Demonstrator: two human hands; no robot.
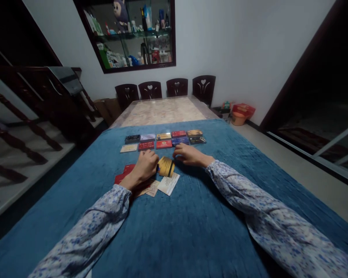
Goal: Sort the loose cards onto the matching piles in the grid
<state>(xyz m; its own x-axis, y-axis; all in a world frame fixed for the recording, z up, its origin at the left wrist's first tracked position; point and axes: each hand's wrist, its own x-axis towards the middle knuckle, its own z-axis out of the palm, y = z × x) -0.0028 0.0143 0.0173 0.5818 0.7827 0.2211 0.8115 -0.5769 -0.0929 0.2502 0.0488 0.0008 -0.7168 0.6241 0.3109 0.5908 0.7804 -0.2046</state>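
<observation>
My left hand (145, 166) is closed, pinching a gold card with a dark stripe (166, 166) and holding it tilted above the blue cloth (191, 216). Under and beside that hand lies a loose pile: red cards (124, 173), a tan card (150, 189) and a white card (168, 183). My right hand (190, 154) rests knuckles-up on the cloth just right of the gold card, its fingers curled down near the row; what they touch is hidden. Two neat rows of several cards (164, 139) lie just beyond both hands.
The cloth covers the near half of a long marble-topped table (162, 110). Several dark chairs (176, 87) stand at its far end below a glass wall cabinet (130, 34). A wooden stair railing (26, 116) runs on the left. A red basket (241, 112) sits on the floor at right.
</observation>
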